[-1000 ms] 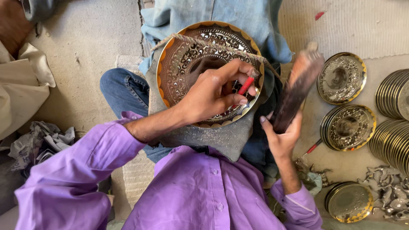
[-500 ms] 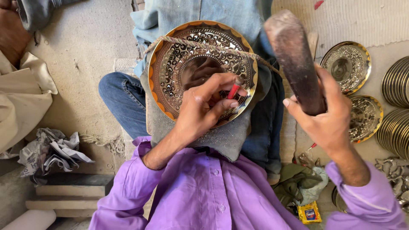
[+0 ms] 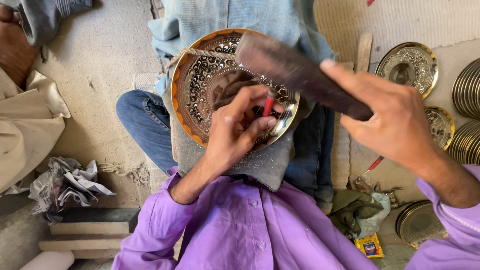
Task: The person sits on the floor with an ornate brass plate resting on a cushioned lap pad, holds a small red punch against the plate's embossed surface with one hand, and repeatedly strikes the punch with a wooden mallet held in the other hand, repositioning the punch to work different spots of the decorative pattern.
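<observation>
Fingers of the left hand point(image 3: 235, 132) are pinched closed around a thin red-handled chisel point(image 3: 268, 106), whose tip is set against the engraved face of a round brass plate point(image 3: 200, 85). The plate is propped on the person's lap, over a grey speckled cloth point(image 3: 270, 167) and blue jeans, with a rope point(image 3: 192, 52) lying across its upper rim. A dark wooden mallet point(image 3: 295, 75) is gripped in the closed right hand point(image 3: 395, 120) and held above the plate, just over the chisel's top. More engraved brass plates point(image 3: 407, 65) are laid on the floor to the right, beside a stack of plain discs point(image 3: 467, 90). Crumpled paper point(image 3: 67, 185) is seen on the floor at the left.
</observation>
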